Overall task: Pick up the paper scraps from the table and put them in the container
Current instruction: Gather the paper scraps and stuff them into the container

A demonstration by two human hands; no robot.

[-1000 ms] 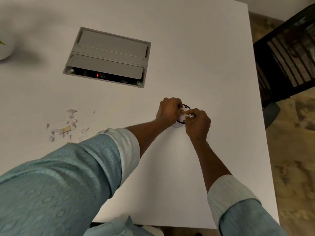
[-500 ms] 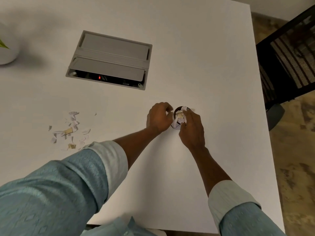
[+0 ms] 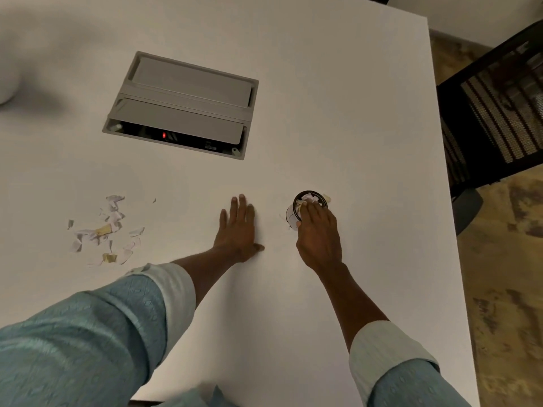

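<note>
A small clear container (image 3: 318, 198) with a dark rim stands on the white table (image 3: 367, 127), right of centre, with white and tan paper scraps (image 3: 308, 197) heaped in its mouth. My right hand (image 3: 318, 235) lies over its near side, fingertips resting on those scraps, gripping nothing that I can see. One tan scrap (image 3: 327, 198) lies on the table just right of the rim. My left hand (image 3: 239, 227) rests flat on the table left of the container, fingers spread and empty. A loose pile of scraps (image 3: 102, 230) lies far to the left.
A grey recessed cable box (image 3: 182, 104) with a red light sits in the table behind my hands. A black mesh chair (image 3: 493, 113) stands past the right table edge. A white pot (image 3: 6, 86) is at the far left.
My left hand has let go of the container, moved left and flattened on the table. My right hand has stayed over the container's mouth. The camera has shifted slightly.
</note>
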